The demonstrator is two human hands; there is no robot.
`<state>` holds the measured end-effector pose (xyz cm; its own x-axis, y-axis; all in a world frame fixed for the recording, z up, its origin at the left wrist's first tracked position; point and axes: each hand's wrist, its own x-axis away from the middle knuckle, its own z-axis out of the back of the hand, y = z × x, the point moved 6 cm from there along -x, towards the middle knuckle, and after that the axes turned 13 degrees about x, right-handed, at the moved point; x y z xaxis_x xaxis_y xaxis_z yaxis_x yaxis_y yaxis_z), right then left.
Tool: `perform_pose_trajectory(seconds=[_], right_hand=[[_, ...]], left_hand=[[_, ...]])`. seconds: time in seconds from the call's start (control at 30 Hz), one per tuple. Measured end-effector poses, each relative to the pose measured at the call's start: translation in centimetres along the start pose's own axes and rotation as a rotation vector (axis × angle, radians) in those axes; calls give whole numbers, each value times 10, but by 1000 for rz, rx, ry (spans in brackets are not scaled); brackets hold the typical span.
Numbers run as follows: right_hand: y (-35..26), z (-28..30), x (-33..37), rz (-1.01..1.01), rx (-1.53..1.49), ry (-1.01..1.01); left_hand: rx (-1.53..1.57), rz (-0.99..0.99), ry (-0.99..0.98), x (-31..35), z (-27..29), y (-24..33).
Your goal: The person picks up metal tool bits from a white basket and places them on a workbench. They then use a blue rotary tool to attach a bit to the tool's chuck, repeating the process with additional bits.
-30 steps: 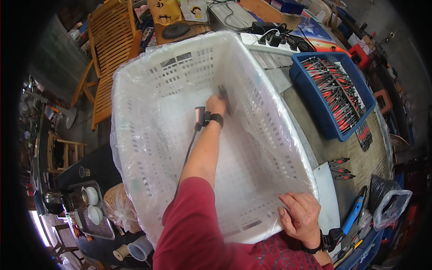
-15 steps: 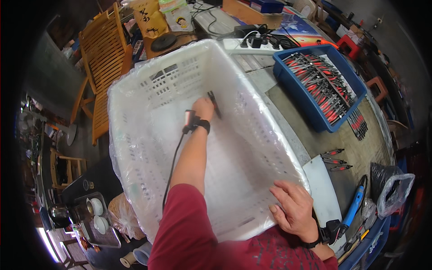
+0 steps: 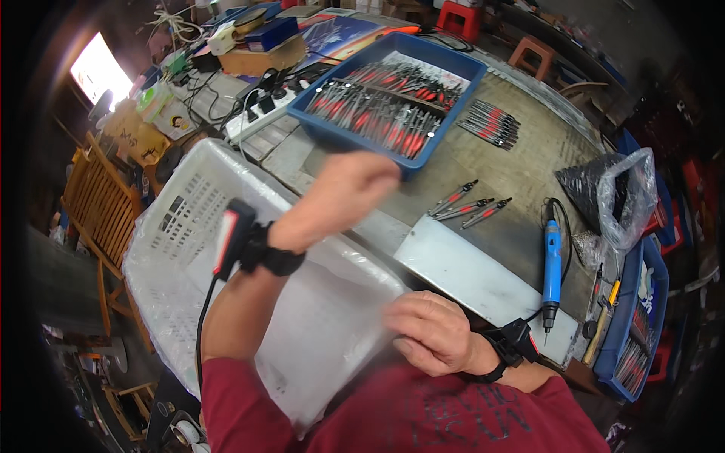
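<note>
My left hand (image 3: pixel 347 190) is blurred above the far right rim of a white plastic basket (image 3: pixel 219 170) lined with clear film, close to a blue tray (image 3: pixel 323 131). Its fingers look curled and their tips are hidden. In the tray lie many slim pen-like pieces (image 3: pixel 370 121) in grey, black and red. At the basket's near right corner rests my right hand (image 3: pixel 432 332), fingers loosely bent and thumb apart, with nothing seen in it. A few loose pen-like pieces (image 3: pixel 467 206) lie beyond a white board (image 3: pixel 472 275); a neat row of them (image 3: pixel 489 124) lies right of the tray.
A blue electric screwdriver (image 3: pixel 552 264) lies on the table at right, its tip over the white board. Farther right are a clear bag with dark contents (image 3: pixel 608 196) and another blue bin (image 3: pixel 628 362). A power strip (image 3: pixel 264 113) with cables sits left of the tray; a wooden chair (image 3: pixel 98 200) stands beyond the basket.
My left hand has come up out of the basket, where it was at a dark slim thing, and across toward the blue tray. The view has swung right. My right hand stays by the basket's near corner.
</note>
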<state>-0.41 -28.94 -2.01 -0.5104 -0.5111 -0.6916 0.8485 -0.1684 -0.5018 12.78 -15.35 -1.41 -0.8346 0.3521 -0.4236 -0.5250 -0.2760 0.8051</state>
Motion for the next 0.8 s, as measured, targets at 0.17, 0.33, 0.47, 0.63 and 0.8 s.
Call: perform_pose_trajectory(seconds=[0.17,0.33,0.47,0.63,0.8], right_hand=[[12,32,25,-229,-71,23],[25,55,50,-368,-113,35],[37,70,76,-559,-337,109],[45,100,83,-578,-314,299],[28,165,104,-575,-50,508]], left_hand=[[-362,32,-479,-29,-106,-28],[-504,78,-450,-46,-145,-60],[-618,248,-438,-55,-161,-84],[-554,330,-441,-64,-162,-97],[-228,215,-213,-61,-122,-46]])
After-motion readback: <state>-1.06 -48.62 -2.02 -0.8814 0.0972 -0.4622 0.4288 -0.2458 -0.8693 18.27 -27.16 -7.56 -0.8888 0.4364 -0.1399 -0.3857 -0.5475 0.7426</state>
